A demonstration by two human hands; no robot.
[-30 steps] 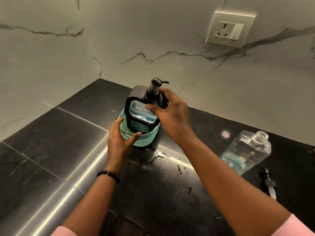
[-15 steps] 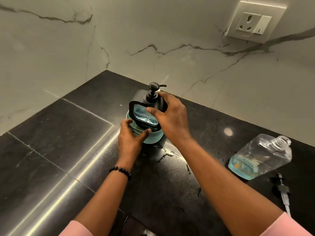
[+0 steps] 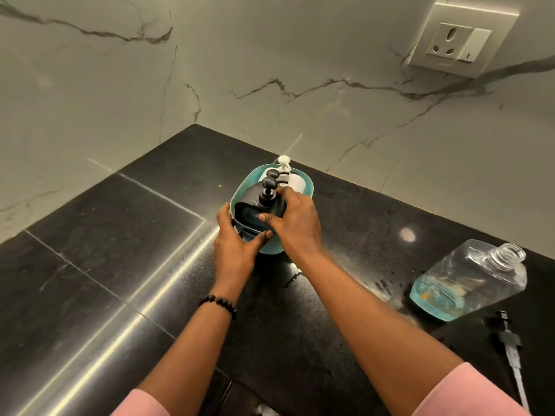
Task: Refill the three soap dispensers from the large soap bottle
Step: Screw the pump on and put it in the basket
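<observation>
Dispenser, black, rigid and probably heavy with soap, sits at the near end of the teal tray by the counter's back corner, right hand curled around its slick shoulder, left hand gripping the tray's near rim; hold the body, not the pump.

In front of me two pale marble walls with dark veins meet in a corner; a white socket plate with a switch sits high on the right wall; the black polished worktop shows thin joints and bright streaks of light.
</observation>
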